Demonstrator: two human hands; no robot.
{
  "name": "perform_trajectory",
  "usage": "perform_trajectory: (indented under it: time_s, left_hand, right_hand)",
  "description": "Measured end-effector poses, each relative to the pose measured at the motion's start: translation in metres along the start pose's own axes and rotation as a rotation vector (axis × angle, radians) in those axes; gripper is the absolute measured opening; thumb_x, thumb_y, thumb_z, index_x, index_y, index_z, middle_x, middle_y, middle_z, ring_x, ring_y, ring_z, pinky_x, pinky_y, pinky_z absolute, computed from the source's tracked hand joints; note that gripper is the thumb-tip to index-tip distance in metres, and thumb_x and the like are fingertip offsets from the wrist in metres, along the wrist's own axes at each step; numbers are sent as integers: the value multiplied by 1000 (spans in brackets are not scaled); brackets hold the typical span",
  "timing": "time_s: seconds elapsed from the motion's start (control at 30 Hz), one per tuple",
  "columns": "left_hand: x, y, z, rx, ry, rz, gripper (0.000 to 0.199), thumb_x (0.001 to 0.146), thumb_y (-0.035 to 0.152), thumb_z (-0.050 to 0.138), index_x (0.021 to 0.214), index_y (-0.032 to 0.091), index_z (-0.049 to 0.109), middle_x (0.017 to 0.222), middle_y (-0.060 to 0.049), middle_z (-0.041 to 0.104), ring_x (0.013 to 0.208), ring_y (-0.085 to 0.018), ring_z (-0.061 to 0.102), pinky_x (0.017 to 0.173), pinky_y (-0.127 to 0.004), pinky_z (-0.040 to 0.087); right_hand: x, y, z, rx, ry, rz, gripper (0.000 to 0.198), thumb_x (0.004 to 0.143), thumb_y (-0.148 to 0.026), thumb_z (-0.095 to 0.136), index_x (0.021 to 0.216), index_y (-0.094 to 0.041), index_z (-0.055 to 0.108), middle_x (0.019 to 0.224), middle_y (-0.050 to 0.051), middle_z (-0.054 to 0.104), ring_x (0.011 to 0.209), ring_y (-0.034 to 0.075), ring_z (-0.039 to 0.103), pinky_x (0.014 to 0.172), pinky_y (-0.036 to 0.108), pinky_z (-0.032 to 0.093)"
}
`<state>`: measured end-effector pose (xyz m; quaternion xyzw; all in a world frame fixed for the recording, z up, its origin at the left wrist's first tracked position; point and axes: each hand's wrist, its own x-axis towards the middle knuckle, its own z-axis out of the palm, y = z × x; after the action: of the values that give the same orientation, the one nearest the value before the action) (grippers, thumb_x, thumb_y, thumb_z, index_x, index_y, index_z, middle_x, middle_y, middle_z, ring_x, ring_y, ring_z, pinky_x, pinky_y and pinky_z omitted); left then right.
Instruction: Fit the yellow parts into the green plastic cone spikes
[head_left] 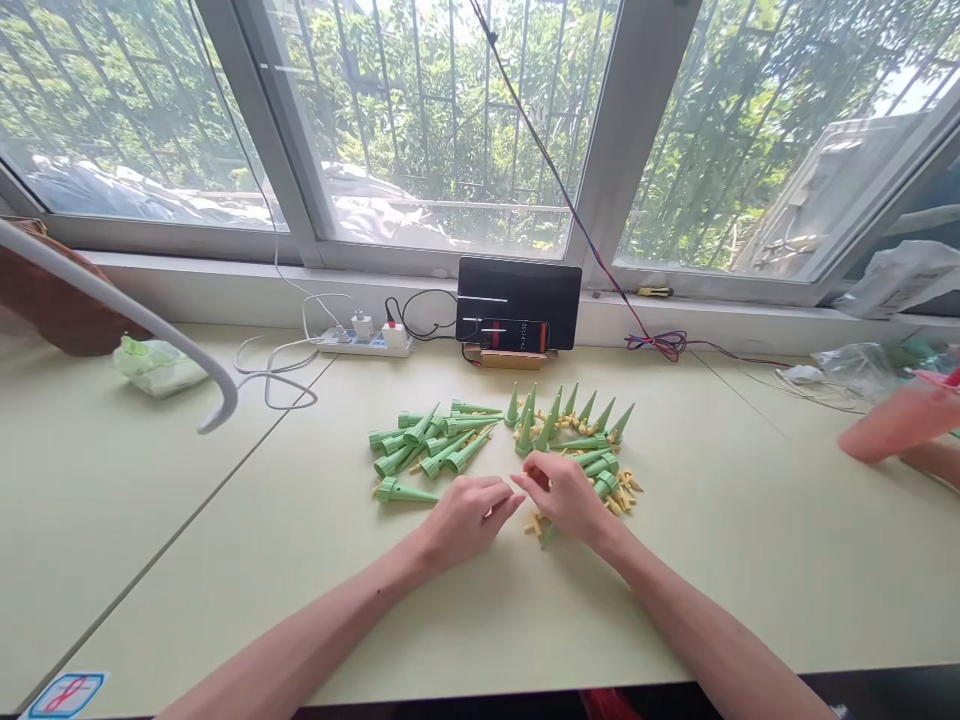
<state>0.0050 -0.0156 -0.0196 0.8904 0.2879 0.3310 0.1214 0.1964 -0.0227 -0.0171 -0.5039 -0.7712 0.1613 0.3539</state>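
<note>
My left hand (pixel 469 515) and my right hand (pixel 562 490) are close together over the table, fingertips nearly meeting. Both have thumb and fingers pinched; whatever is between them is too small or hidden to make out. A green plastic spike (pixel 405 492) lies left of my left hand, its narrow end hidden behind the hand. Beyond it is a heap of green spikes (pixel 442 440) with ribbed caps. Several spikes (pixel 555 415) stand points up past my right hand. More green spikes (pixel 596 460) and small yellow plastic pieces (pixel 621 495) lie beside that hand.
A black tablet (pixel 517 290) with a phone (pixel 514 335) before it leans near the window. A power strip (pixel 364 343) with cables stands left of it. A white curved tube (pixel 142 310) crosses the left side. Another person's hand (pixel 896 415) is at the right.
</note>
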Motion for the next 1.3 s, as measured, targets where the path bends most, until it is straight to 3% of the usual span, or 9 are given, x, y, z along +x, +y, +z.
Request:
perform_trajectory:
  time_s: [0.17,0.3,0.4,0.5,0.63,0.87,1.1,1.3]
  left_hand:
    - [2,-2,-2,82,100,-78,40,99,27,43,59,18,45,54,3,43,48,-9,32,49,-26,26]
    - [8,-11,-13,299,215,-236,22,95,26,50,76,19,59,70,-1,59,60,-13,50,56,-26,37]
    - [10,-18,-21,486,175,-270,10,90,24,56,82,20,61,79,-6,61,79,-22,56,61,-31,40]
    - [9,-23,-25,569,139,-282,4,83,22,63,80,21,62,79,-7,60,79,-25,54,65,-36,42]
    - [9,-22,-26,597,52,-356,4,78,19,65,78,22,62,78,-7,58,78,-26,52,65,-38,43]
    - [12,-17,-26,613,-93,-452,9,82,19,58,88,20,65,83,-9,61,85,-28,55,71,-38,46]
    - [10,-17,-22,543,-67,-419,7,83,18,60,89,19,64,80,-8,60,82,-26,58,69,-35,46]
    - [10,-12,-17,372,81,-362,18,87,26,61,104,19,61,92,-5,63,75,-19,62,61,-29,46]
  right_hand:
    - [2,0,-4,13,92,43,40,97,-41,48,64,-20,50,54,-4,47,49,11,39,52,24,32]
    - [4,3,-6,13,100,41,32,96,-39,50,71,-20,57,59,-2,53,53,12,45,55,24,35]
    - [4,4,-4,-1,58,26,21,93,-32,56,77,-19,61,66,-1,59,58,13,51,59,24,39]
    - [3,5,-1,-15,34,18,12,91,-25,60,81,-19,64,72,-1,63,61,13,54,62,24,40]
    - [2,5,1,13,45,28,5,89,-22,62,86,-20,66,77,-1,67,62,13,56,63,25,42]
    - [3,7,1,14,52,36,7,90,-22,62,86,-20,67,81,0,70,64,15,59,65,28,44]
    - [3,8,2,-82,2,28,8,89,-17,62,87,-20,69,83,2,72,66,16,62,68,29,46]
    - [4,10,4,-137,6,27,14,86,-12,63,92,-20,71,90,4,73,77,19,67,71,29,49]
